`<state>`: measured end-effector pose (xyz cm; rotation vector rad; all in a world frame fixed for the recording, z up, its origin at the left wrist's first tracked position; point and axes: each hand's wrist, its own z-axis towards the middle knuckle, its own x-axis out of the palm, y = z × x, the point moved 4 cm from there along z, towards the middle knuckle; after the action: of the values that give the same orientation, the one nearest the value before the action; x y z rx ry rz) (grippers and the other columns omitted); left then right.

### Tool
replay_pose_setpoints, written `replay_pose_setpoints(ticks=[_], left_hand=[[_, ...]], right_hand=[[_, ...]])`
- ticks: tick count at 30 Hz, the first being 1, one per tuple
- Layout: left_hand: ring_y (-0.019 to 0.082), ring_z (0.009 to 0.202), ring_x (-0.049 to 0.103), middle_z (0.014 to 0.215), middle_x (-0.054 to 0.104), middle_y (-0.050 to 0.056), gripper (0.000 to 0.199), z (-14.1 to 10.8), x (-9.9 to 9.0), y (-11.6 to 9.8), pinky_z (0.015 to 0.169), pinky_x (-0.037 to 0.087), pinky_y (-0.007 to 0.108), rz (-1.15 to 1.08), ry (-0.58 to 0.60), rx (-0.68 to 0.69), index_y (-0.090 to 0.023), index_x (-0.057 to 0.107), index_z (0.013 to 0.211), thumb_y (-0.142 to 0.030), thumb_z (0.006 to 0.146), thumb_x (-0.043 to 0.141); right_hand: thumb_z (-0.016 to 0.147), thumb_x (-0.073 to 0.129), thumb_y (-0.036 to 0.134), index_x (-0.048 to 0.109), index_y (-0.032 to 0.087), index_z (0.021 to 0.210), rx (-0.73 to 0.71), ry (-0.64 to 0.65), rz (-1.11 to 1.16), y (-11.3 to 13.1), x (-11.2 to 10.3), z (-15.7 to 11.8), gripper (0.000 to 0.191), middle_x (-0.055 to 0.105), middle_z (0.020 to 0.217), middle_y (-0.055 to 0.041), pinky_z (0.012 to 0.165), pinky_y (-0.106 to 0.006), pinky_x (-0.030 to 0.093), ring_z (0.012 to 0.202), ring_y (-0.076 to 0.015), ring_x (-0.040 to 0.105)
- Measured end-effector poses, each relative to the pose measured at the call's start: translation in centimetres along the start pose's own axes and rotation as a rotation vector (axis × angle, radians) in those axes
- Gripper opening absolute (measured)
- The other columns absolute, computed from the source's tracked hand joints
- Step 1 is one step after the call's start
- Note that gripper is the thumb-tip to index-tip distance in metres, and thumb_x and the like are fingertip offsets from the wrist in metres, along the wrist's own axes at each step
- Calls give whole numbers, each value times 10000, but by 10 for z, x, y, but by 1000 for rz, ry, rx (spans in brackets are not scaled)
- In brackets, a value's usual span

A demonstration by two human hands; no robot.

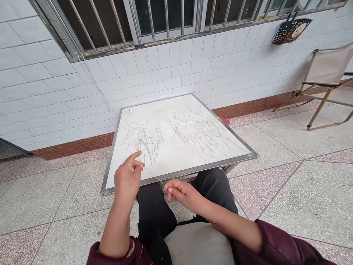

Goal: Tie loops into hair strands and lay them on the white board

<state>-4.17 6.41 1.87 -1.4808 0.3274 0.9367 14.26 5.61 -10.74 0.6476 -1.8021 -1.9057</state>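
Note:
A thin wire (pixel 157 177) runs slantwise between my two hands, over the near edge of the white table (pixel 160 106). My left hand (pixel 127 178) pinches its upper end between thumb and finger, with the index finger stretched out. The lower end is pinched in my right hand (pixel 185 195), in front of the table edge above my lap. Beyond my left hand lies a loose heap of thin bent wires (pixel 145 136). On the right half of the table, several wires with round loops at one end (pixel 208 134) lie spread out.
A small white and red object (pixel 130 110) sits near the far left corner. The table has a grey metal rim (pixel 179 173) and stands by a tiled wall (pixel 154 73) below barred windows. A folding chair (pixel 327 81) is at the right, and a patterned bag (pixel 291 31) hangs there.

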Motion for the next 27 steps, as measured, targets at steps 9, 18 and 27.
replay_pose_setpoints(ticks=[9, 18, 27], left_hand=[[235, 829, 660, 847, 727, 11, 419, 3, 7, 9, 786, 431, 357, -64, 5, -2, -241, 646, 1225, -263, 824, 527], [208, 728, 647, 797, 733, -7, 488, -7, 42, -1, 739, 470, 350, -144, 182, 32, -260, 587, 1297, -268, 810, 576], [191, 752, 670, 965, 748, 78, 623, -15, 51, 0, 659, 545, 309, -603, 351, -48, -172, 533, 1340, -330, 750, 658]], right_hand=[[970, 460, 395, 559, 201, 928, 26, -29, 8, -4, -2, -5, 222, 551, 632, 33, 608, -257, 398, 567, -117, 465], [927, 561, 397, 592, 239, 1141, -88, -237, -373, 19, -34, 5, 268, 665, 1033, -70, 774, -336, 455, 911, -212, 583], [901, 556, 288, 606, 230, 1087, -208, -344, -181, 34, -24, 27, 202, 546, 726, 28, 633, -258, 418, 647, -134, 509]])
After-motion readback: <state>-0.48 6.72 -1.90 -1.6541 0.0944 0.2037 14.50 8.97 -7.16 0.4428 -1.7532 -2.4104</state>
